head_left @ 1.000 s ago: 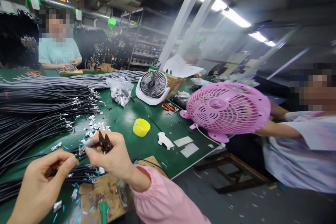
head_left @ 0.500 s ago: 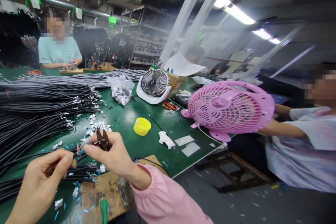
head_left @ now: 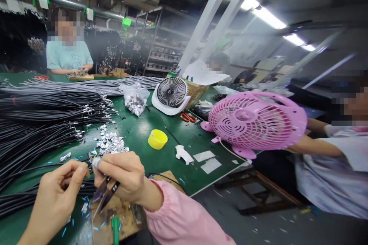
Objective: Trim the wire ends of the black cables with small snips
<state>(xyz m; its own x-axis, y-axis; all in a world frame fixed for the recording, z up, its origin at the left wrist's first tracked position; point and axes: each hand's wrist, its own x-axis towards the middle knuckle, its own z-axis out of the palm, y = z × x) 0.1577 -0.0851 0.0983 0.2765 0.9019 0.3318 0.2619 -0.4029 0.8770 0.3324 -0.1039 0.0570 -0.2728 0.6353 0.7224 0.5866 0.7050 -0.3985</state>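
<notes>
My left hand [head_left: 56,193] is closed in a pinch on the stripped end of a black cable [head_left: 43,168]. Small coloured wires [head_left: 91,157] stick out just beyond its fingertips. Closed around a pair of dark snips [head_left: 105,195], my right hand [head_left: 123,174] has its index finger and thumb up at the wires. The blades point down and left, slightly apart. Grey wrapping covers a fingertip of that hand, and its contact with the wires is partly hidden. Below lies a wooden board [head_left: 126,206] with a green-handled tool [head_left: 115,229] on it.
Bundles of black cables [head_left: 43,122] and grey cables [head_left: 86,84] fill the left side. Foil scraps [head_left: 110,143] lie beside a yellow cup [head_left: 157,139]. Farther back are a small fan [head_left: 171,92] and orange scissors [head_left: 188,117]. A person at right holds a pink fan [head_left: 253,120]; another person [head_left: 69,57] sits opposite.
My right hand has turned over, so the snips that pointed up now point down and left. My left hand has shifted slightly right, still pinching the cable.
</notes>
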